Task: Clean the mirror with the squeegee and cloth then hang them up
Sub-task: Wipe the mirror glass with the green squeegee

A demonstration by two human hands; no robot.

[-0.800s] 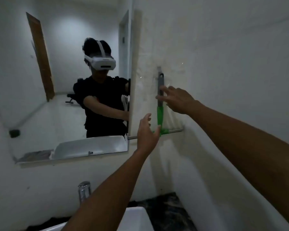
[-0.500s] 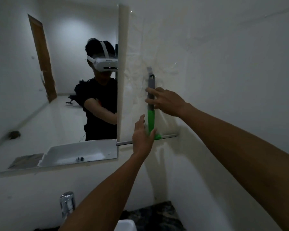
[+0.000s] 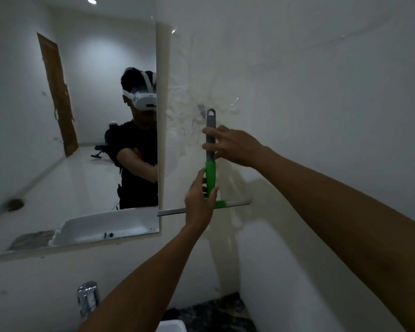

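Squeegee [image 3: 210, 149] stands upright against the white wall [image 3: 309, 92], just right of the mirror [image 3: 82, 140], blade at the bottom. Right hand [image 3: 230, 146] pinches its grey upper handle, and left hand [image 3: 199, 202] curls round the green lower part.

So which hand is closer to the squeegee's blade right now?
Left. The left hand grips the green lower handle just above the blade. The right hand holds the grey upper handle of the squeegee, farther up from the blade.
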